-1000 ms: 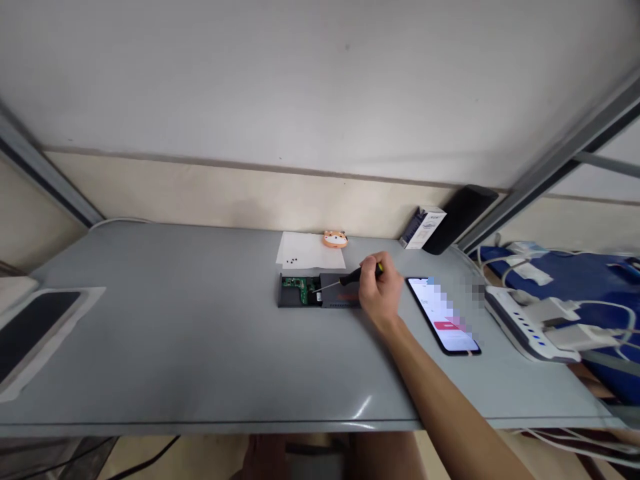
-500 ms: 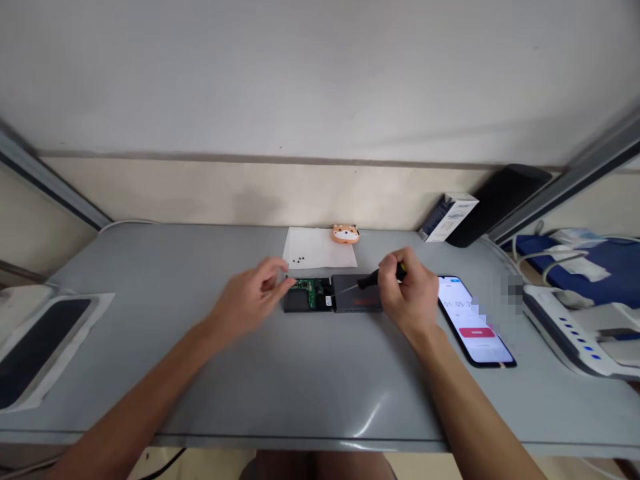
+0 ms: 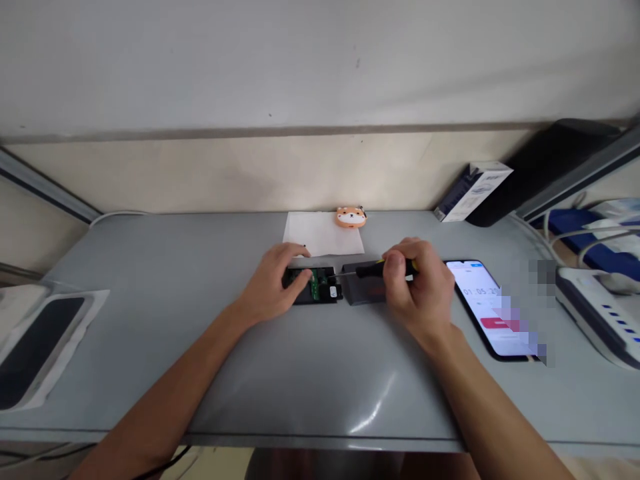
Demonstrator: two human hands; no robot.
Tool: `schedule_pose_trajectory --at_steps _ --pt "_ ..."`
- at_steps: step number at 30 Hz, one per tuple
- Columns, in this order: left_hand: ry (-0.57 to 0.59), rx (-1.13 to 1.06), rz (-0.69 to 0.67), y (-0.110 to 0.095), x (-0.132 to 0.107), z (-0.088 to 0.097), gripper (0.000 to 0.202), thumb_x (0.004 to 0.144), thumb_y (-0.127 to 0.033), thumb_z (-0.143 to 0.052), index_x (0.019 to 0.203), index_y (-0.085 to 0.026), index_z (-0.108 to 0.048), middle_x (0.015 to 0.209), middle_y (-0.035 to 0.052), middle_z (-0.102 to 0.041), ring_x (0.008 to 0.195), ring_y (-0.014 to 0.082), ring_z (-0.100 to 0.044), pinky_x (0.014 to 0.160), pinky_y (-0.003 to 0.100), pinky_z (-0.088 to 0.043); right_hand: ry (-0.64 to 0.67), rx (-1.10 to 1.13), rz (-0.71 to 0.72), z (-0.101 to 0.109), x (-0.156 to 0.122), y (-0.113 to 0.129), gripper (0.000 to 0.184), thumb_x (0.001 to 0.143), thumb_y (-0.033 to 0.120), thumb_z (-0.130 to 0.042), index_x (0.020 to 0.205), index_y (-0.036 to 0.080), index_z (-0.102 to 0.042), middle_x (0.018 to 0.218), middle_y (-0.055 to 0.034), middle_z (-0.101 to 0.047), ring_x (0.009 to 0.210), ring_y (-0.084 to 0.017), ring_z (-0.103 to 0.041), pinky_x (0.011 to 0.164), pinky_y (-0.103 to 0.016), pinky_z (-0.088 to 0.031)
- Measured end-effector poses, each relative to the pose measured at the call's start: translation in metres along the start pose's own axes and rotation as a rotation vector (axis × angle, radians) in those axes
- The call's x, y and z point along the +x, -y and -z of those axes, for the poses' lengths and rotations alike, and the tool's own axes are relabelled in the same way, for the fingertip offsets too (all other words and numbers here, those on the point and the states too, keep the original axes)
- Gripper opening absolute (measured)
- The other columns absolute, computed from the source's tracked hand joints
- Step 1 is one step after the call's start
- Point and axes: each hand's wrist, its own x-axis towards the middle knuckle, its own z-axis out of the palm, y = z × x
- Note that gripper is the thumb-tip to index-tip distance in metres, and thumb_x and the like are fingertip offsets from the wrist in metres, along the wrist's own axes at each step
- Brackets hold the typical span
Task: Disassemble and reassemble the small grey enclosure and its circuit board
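Note:
My left hand (image 3: 273,283) is closed around the left end of an open black casing (image 3: 329,298), thumb on the near side and fingers at the far edge. A green circuit board (image 3: 315,287) sits in the casing, partly covered by the hand. In my right hand (image 3: 423,287) is a screwdriver (image 3: 371,269) with a black and yellow handle, held nearly level. Its thin shaft points left, and the tip is at the board's right end. Under the screwdriver lies a dark grey cover (image 3: 361,292), a small gap to the right of the casing.
Behind the casing lies a white paper (image 3: 320,233) with an orange animal-faced case (image 3: 351,217) on it. A lit phone (image 3: 487,310) lies right of my right hand, a white power strip (image 3: 600,313) beyond it. A box (image 3: 473,192) leans at the back right.
My left hand has come down from beside the casing and taken hold of its left end. A gap now shows between casing and cover. The camera view has shifted slightly.

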Motion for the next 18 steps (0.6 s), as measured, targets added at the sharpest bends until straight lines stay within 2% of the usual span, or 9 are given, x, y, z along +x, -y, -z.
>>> schedule_pose_trajectory --at_steps 3,8,12,18 --pt "0.143 0.039 -0.046 -0.007 -0.001 0.001 0.037 0.097 -0.036 -0.062 0.132 -0.024 -0.058 0.134 0.0093 -0.07 0.128 0.0298 -0.062 0.118 0.053 -0.042 0.036 -0.001 0.015 0.0 0.0 0.0 0.018 0.1 0.013 -0.053 0.087 0.026 -0.049 0.068 0.0037 -0.058 0.061 -0.014 -0.053 0.058 -0.027 -0.043" --pt "0.275 0.055 -0.088 -0.011 -0.002 -0.002 0.058 0.09 -0.038 -0.074 0.144 -0.028 -0.055 0.14 0.0084 -0.07 0.133 0.0326 -0.062 0.122 0.055 -0.036 0.081 0.028 -0.006 -0.002 0.0 0.002 0.018 0.1 0.014 -0.053 0.087 0.025 -0.048 0.067 0.0042 -0.055 0.058 -0.013 -0.051 0.056 -0.026 -0.04" --pt "0.284 0.041 -0.071 -0.012 -0.003 -0.005 0.055 0.092 -0.031 -0.07 0.145 -0.031 -0.054 0.142 0.0058 -0.07 0.135 0.0305 -0.062 0.122 0.054 -0.036 0.108 0.039 0.0 -0.005 -0.001 0.003 0.018 0.1 0.014 -0.052 0.087 0.025 -0.048 0.067 0.0036 -0.056 0.06 -0.013 -0.05 0.058 -0.027 -0.041" --pt "0.266 0.007 -0.073 -0.014 -0.005 -0.007 0.053 0.092 -0.028 -0.07 0.142 -0.029 -0.054 0.139 0.0064 -0.071 0.133 0.0291 -0.063 0.119 0.051 -0.041 0.137 0.03 0.005 -0.004 0.008 0.002 0.017 0.1 0.016 -0.052 0.085 0.025 -0.05 0.067 0.0026 -0.06 0.06 -0.014 -0.052 0.059 -0.028 -0.04"
